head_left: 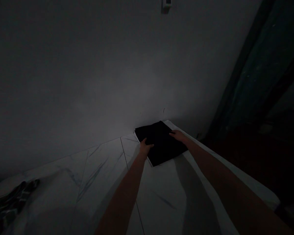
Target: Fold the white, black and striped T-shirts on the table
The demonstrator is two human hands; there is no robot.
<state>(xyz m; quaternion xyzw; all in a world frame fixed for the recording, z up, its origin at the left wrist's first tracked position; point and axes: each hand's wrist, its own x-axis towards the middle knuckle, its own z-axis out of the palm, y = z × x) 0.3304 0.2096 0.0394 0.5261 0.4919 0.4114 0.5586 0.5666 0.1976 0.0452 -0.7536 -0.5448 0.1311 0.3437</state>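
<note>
A flat, folded black cloth [161, 143] lies at the far end of the white, marble-patterned surface, close to the wall. A thin white edge shows beneath it along the left side; what that belongs to is too dark to tell. My left hand [145, 148] rests at the cloth's left edge, thumb and fingers spread apart. On the right side of the cloth lies my right hand [178, 135], its fingers stretched out to the left over the black fabric. Neither hand visibly grips the cloth, though dim light hides the fingertips in part.
A plain grey wall [100, 81] rises behind the marble-patterned surface [159, 202]. Crumpled dark patterned fabric [12, 202] lies at the lower left. To the right hangs a dark greenish curtain-like sheet [254, 75], beyond the surface's edge. A small box [167, 4] is fixed high on the wall.
</note>
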